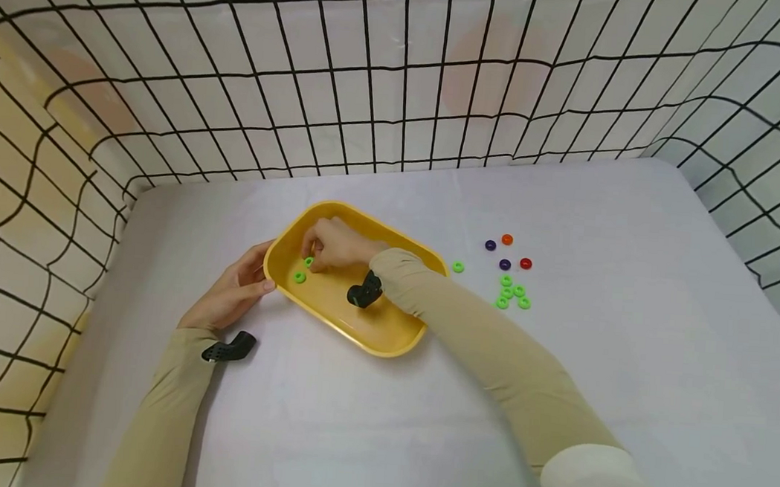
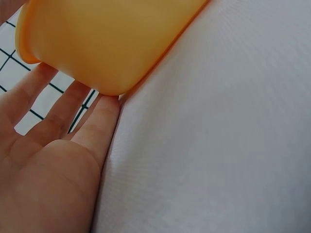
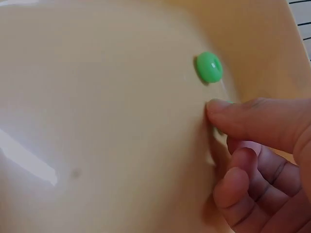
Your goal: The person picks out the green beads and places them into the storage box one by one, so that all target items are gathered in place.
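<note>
Pinched in the right hand (image 1: 339, 242) was a partly hidden green ring (image 1: 308, 261), inside the yellow tray (image 1: 324, 303).
A second green ring (image 1: 300, 277) lay just beside it, and the left hand (image 1: 231, 290), fingers extended, touched the tray's outer end.

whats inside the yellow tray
Two green rings show in the yellow tray, one lying free, one at the fingertips of the right hand. Floor that the hand and sleeve cover in every view can't be seen.
</note>
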`<action>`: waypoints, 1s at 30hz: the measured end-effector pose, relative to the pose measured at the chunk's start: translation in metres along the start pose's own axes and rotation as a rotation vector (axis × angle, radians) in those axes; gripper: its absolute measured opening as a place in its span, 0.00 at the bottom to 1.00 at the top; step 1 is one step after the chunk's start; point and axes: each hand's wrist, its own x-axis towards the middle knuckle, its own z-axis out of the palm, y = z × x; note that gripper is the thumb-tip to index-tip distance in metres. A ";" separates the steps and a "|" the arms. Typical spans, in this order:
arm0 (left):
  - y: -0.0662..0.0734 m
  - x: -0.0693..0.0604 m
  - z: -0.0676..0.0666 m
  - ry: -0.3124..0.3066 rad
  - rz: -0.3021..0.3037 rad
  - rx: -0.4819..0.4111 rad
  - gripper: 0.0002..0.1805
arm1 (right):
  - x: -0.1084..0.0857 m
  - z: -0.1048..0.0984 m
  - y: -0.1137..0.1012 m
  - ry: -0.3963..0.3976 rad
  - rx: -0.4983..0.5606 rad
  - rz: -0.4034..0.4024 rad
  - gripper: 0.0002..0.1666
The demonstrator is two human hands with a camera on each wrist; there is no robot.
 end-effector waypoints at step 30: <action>0.003 0.000 0.003 0.002 -0.021 0.019 0.35 | -0.008 -0.001 -0.001 0.037 -0.001 0.024 0.14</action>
